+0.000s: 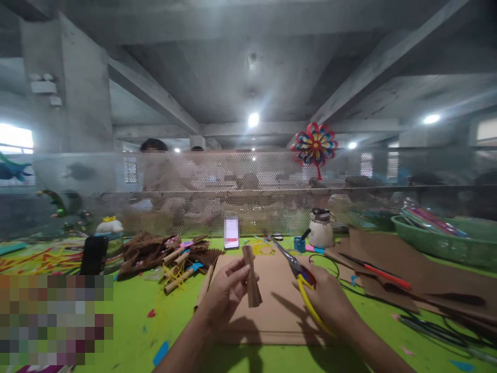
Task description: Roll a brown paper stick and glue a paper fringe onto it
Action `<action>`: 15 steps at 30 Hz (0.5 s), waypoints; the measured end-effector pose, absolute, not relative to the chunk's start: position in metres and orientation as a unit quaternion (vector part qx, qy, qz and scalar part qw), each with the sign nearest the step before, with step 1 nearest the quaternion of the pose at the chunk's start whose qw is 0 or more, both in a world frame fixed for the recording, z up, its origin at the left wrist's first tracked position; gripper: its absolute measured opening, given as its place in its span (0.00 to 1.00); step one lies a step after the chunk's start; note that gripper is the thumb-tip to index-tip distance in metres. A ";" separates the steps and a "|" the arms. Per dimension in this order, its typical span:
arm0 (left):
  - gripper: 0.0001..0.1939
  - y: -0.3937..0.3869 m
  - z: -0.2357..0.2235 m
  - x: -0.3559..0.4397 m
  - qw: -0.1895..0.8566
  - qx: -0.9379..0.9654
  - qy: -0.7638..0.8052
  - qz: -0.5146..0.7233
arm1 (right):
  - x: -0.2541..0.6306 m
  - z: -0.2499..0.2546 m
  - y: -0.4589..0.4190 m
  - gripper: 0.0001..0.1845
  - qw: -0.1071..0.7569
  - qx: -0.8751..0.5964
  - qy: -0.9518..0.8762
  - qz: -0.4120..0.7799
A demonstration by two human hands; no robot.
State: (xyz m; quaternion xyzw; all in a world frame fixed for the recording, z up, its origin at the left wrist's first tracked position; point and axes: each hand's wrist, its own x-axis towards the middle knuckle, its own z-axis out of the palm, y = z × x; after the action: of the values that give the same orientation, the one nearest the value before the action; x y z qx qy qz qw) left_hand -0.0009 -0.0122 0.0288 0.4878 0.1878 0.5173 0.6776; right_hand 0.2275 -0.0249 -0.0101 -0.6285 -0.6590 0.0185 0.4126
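Note:
My left hand (230, 282) pinches a narrow folded strip of brown paper (253, 282), held upright with its creased lower end fanning out a little. In my right hand (324, 290) is a pair of scissors (306, 298) with yellow-edged handles. Their blades point up and to the left, apart from the paper strip. Below both hands lies a flat brown cardboard sheet (267, 329), with the shadows of hands and scissors on it.
Crumpled brown paper (142, 254) and rolled paper tubes (178, 280) lie left. A phone (231, 232) stands at the back near a white jug (321, 230). On the right are brown sheets (388, 259), a red-handled tool (388, 276) and a green basket (438, 241).

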 end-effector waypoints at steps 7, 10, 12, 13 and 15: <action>0.13 0.001 0.010 -0.002 0.688 0.498 0.252 0.463 | 0.268 -0.019 0.005 0.21 0.379 -0.698 -0.608 0.004; 0.11 0.004 0.004 -0.002 0.674 0.518 0.247 0.465 | 0.283 -0.023 0.011 0.20 0.345 -0.717 -0.606 -0.006; 0.12 0.008 0.001 -0.003 0.662 0.531 0.255 0.463 | 0.290 -0.028 0.014 0.19 0.323 -0.730 -0.601 -0.023; 0.12 0.010 -0.001 -0.004 0.660 0.536 0.261 0.458 | 0.292 -0.031 0.016 0.18 0.313 -0.736 -0.599 -0.031; 0.15 0.015 -0.003 -0.006 0.655 0.546 0.271 0.446 | 0.296 -0.038 0.018 0.16 0.294 -0.750 -0.591 -0.041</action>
State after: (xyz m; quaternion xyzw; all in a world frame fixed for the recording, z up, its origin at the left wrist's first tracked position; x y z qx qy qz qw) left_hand -0.0058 0.0145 -0.0033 0.5459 0.2715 0.4459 0.6553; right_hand 0.2960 0.0176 -0.0381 -0.7504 -0.5907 -0.0410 0.2939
